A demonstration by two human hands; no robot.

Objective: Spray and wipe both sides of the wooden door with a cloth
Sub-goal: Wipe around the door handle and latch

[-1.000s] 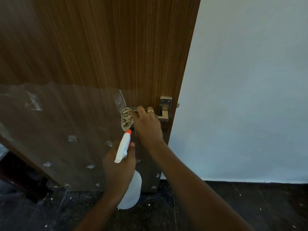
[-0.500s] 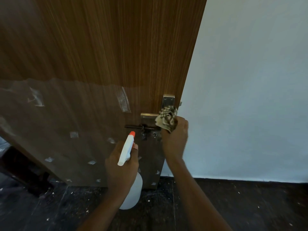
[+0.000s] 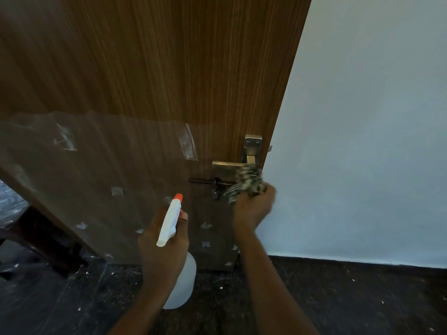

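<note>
The wooden door [image 3: 157, 68] stands ajar and fills the upper left; clear plastic film with tape patches covers its lower half. My right hand [image 3: 254, 209] grips a bunched patterned cloth [image 3: 246, 183] against the door's right edge, just below the brass lever handle [image 3: 246, 158]; both hand and cloth are motion-blurred. My left hand [image 3: 164, 247] holds a white spray bottle [image 3: 180, 281] by its neck, its orange-tipped nozzle pointing up toward the door, a little left of the dark bolt latch [image 3: 208, 182].
A pale wall [image 3: 362, 141] runs along the right, meeting the dark speckled floor [image 3: 338, 298]. Behind the door at lower left there is a dark gap with more floor [image 3: 14, 209]. White flecks lie scattered on the floor.
My right hand swept the cloth from left of the handle rightward across it to the door's edge, then slightly down. The left hand with the bottle stayed nearly still.
</note>
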